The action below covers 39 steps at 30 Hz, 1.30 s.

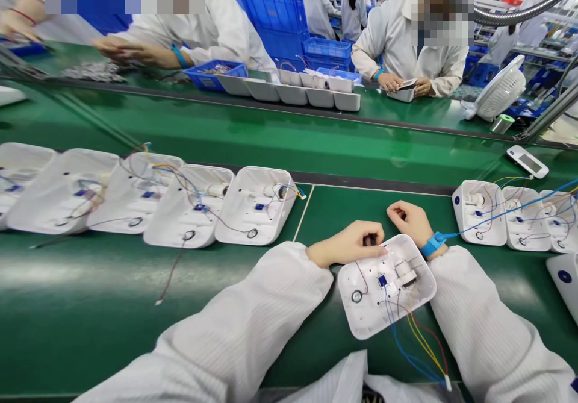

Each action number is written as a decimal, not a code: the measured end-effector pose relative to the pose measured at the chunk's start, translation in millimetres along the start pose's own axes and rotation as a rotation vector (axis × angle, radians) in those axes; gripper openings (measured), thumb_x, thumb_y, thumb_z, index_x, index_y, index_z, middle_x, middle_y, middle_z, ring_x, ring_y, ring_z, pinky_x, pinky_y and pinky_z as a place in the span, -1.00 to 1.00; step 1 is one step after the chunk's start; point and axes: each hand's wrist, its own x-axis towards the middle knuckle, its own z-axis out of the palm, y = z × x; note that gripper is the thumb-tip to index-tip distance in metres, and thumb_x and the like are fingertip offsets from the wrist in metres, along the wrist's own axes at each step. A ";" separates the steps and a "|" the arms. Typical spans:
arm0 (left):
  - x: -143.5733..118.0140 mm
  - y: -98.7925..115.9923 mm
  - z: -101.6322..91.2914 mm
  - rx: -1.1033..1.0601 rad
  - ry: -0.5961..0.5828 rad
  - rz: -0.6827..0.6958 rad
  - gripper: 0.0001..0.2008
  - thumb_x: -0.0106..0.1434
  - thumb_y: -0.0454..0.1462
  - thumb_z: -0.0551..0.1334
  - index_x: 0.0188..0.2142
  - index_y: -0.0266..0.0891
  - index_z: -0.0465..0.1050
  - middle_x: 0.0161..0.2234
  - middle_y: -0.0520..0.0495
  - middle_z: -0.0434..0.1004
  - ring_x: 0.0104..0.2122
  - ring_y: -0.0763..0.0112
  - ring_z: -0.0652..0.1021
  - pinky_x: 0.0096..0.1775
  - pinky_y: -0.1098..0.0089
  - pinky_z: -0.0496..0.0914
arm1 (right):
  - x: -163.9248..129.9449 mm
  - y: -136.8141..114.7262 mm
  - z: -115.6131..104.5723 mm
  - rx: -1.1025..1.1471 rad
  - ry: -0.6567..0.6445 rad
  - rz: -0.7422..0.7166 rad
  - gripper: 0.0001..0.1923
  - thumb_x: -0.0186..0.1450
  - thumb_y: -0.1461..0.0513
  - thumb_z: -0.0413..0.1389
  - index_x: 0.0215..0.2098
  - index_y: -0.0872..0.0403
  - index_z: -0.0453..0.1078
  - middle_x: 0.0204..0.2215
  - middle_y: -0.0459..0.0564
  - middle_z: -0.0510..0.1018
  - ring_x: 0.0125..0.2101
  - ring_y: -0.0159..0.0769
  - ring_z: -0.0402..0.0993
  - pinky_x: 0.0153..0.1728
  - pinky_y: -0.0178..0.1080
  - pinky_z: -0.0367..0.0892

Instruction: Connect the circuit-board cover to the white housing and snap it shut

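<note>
Both hands (347,245) (410,219) curled, seemingly gripping the glossy white rounded plastic shell (386,285) with trailing coloured wires (418,337).

A row of white shells (135,198) with loose wires lies on the green counter (271,138); blue crates (275,11) stand behind.

An electronics assembly line in a factory is indicated. A long green conveyor belt (271,144) is seen running between facing desks, with rows of open white plastic housings (255,204) carrying small wired parts laid along it. Workers in white coats (406,41) are seated opposite. Blue anti-static wrist straps (432,244), stacked blue parts crates (275,11) and a solder spool (502,123) are noted.
</note>
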 end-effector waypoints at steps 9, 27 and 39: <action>9.0 -13.9 -8.5 -0.316 0.143 -0.090 -0.64 0.19 0.01 0.32 -0.30 -0.28 0.48 -0.33 -0.09 0.56 -0.29 0.36 0.55 -0.19 0.32 0.42 | -0.3 -0.4 -0.5 0.020 0.000 0.004 -0.79 0.29 0.13 0.07 -0.37 0.04 0.49 -0.44 -0.06 0.59 -0.42 -0.30 0.46 -0.36 -0.26 0.32; 0.6 -3.3 -4.0 0.077 0.028 0.120 -0.77 0.22 -0.15 0.30 -0.21 -0.23 0.56 -0.22 -0.11 0.61 -0.22 0.33 0.57 -0.13 0.32 0.44 | -1.4 -5.1 -2.0 0.010 -0.005 0.007 -0.80 0.29 0.14 0.07 -0.38 0.04 0.48 -0.48 -0.08 0.56 -0.48 -0.32 0.42 -0.42 -0.27 0.28; 3.6 -10.5 -5.9 -0.068 0.024 0.023 -0.77 0.22 -0.14 0.32 -0.24 -0.21 0.65 -0.18 -0.13 0.63 -0.23 0.35 0.59 -0.17 0.37 0.45 | -0.7 -4.1 -1.3 0.010 -0.008 0.009 -0.82 0.28 0.15 0.09 -0.37 0.04 0.49 -0.47 -0.07 0.57 -0.46 -0.32 0.44 -0.40 -0.27 0.30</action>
